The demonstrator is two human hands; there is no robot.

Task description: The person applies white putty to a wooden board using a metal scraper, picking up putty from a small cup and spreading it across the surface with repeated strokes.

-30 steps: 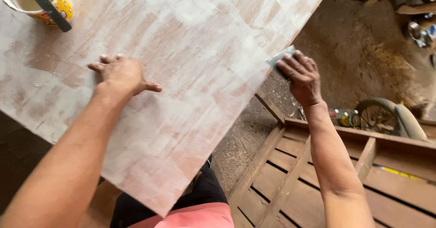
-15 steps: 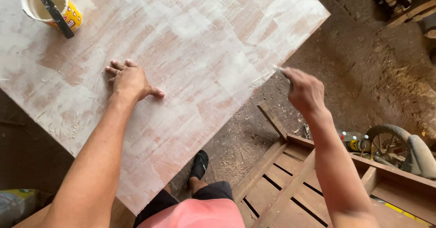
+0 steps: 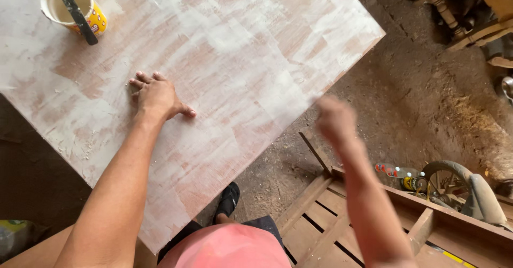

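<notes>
A large wooden board (image 3: 240, 49), smeared with patchy white filler, lies tilted across the view. My left hand (image 3: 157, 97) rests flat on it, fingers together and thumb out to the right. My right hand (image 3: 334, 121) is blurred by motion, just off the board's right edge over the dirt floor; whether it holds anything cannot be made out. At the board's far left corner stands a cream cup with a yellow label (image 3: 75, 9), and a dark-handled flat tool (image 3: 76, 14) leans in it.
A slatted wooden frame (image 3: 342, 225) lies on the floor at the lower right, with small bottles (image 3: 398, 171) and a wheel (image 3: 449, 185) beside it. Turned furniture legs (image 3: 443, 6) stand at the top right. My sandalled foot (image 3: 230, 198) shows under the board's near edge.
My right hand has left the board's right edge and swung down and towards me, now blurred. My left hand has stayed flat on the board.
</notes>
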